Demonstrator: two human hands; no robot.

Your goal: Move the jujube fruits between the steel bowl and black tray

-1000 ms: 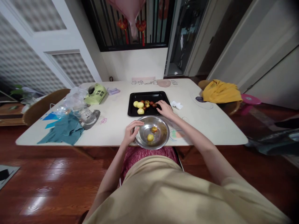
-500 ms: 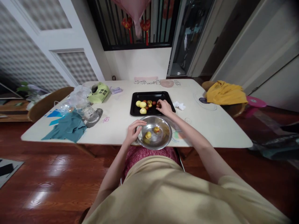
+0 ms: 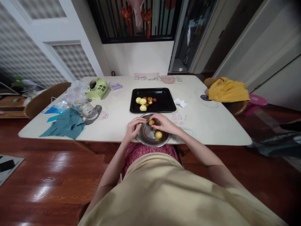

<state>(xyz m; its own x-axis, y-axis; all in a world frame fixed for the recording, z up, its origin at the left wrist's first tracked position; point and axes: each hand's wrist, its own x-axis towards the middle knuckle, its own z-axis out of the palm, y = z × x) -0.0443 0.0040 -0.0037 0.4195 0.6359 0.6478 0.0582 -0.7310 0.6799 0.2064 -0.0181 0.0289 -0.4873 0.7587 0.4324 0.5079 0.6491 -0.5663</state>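
Note:
A shiny metal bowl (image 3: 147, 140) stands at the near table edge in front of me. My left hand (image 3: 133, 128) is at its left rim, fingers stretched out and apart from the thumb, with nothing held. Over the bowl, my right hand (image 3: 162, 124) has its thumb and fingers curled around a small round reddish-yellow fruit (image 3: 151, 121); the fingers partly cover what lies there. A yellow round fruit (image 3: 158, 134) rests in the bowl below that hand. Just beyond, a black tray (image 3: 164, 100) carries pale yellow balls (image 3: 142, 101) and several small red and mottled fruits (image 3: 154, 100) on its left half.
Left on the table lie a teal cloth (image 3: 66, 124), a clear plastic bag (image 3: 76, 91), a transparent container (image 3: 90, 113) and a green paper bag (image 3: 98, 88). A crumpled white tissue (image 3: 180, 103) sits right of the tray. Yellow fabric (image 3: 228, 91) drapes over the right chair.
My right hand has come back from the tray's right side to above the bowl. The dark red fruits there have left the tray. Fruits in the bowl have shifted; my left hand stays at the rim.

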